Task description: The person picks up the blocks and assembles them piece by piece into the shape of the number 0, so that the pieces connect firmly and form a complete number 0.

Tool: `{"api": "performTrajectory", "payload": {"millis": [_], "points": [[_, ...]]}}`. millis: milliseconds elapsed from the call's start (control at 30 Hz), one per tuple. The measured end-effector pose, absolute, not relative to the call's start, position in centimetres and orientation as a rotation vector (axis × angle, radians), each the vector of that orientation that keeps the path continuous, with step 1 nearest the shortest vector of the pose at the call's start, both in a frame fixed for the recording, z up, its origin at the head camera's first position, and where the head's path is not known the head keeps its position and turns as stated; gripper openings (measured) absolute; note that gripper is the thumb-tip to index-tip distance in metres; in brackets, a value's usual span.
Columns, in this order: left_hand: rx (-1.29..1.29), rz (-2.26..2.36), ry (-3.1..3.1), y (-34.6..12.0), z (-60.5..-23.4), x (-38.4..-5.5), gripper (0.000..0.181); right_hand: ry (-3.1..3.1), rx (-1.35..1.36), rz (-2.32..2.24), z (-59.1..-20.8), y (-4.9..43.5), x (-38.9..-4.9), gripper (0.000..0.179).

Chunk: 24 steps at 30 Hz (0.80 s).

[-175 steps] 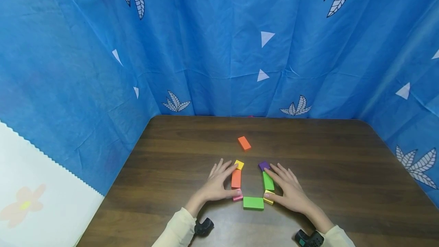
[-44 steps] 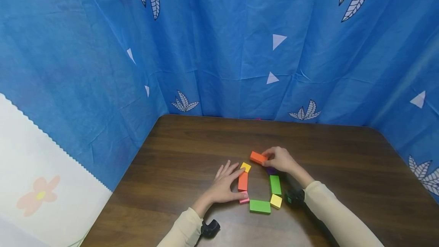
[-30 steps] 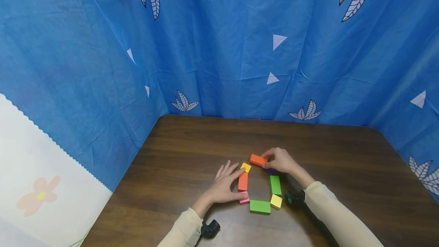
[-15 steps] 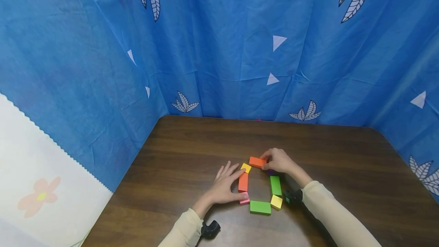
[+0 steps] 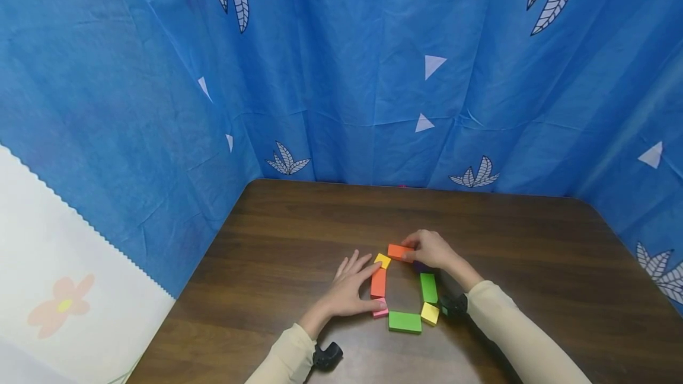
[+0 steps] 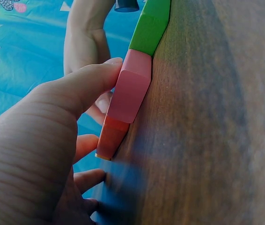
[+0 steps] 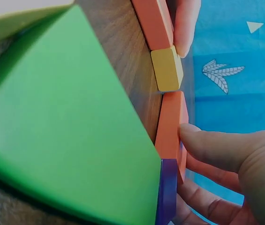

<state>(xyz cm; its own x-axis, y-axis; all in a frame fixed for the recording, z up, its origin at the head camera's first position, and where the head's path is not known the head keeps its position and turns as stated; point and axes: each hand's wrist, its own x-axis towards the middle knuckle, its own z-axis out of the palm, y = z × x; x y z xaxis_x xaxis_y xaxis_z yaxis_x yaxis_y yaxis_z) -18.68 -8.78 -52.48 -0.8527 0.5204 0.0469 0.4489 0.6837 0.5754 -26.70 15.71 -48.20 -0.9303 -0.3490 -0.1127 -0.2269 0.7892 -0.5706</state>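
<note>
My right hand (image 5: 433, 249) pinches an orange block (image 5: 399, 252) between thumb and fingers at the far side of a ring of blocks. In the right wrist view that block lies between a yellow block (image 7: 166, 69) and a purple block (image 7: 167, 194). My left hand (image 5: 344, 295) spreads along the ring's left side. Its thumb touches the pink block (image 6: 130, 93), and its index fingertip reaches the yellow block at the far left corner. Between those two lies another orange block (image 5: 378, 283). The purple block is mostly hidden under my right hand in the head view.
A green block (image 5: 404, 322) forms the near side, with a yellow block (image 5: 430, 313) at its right end and another green block (image 5: 428, 288) beyond. All lie on a brown wooden table (image 5: 299, 224). A blue curtain (image 5: 341, 76) hangs behind its far edge.
My right hand left the right side of the ring, took hold of the loose orange block and brought it nearer, turned sideways, between the yellow and purple blocks. My left hand kept its place.
</note>
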Motion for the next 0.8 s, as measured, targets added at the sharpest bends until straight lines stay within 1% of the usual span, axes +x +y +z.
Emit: {"api": "performTrajectory", "payload": {"millis": [400,800], "points": [[0.782,0.888,2.765,-8.71,-52.29,-18.71,0.086,2.755,-0.460,-0.876,-48.39,15.99,-26.85,0.026],[0.776,0.871,2.766,-8.75,-52.37,-18.72,0.086,2.767,-0.506,-0.880,-48.69,16.22,-26.83,0.027]]}}
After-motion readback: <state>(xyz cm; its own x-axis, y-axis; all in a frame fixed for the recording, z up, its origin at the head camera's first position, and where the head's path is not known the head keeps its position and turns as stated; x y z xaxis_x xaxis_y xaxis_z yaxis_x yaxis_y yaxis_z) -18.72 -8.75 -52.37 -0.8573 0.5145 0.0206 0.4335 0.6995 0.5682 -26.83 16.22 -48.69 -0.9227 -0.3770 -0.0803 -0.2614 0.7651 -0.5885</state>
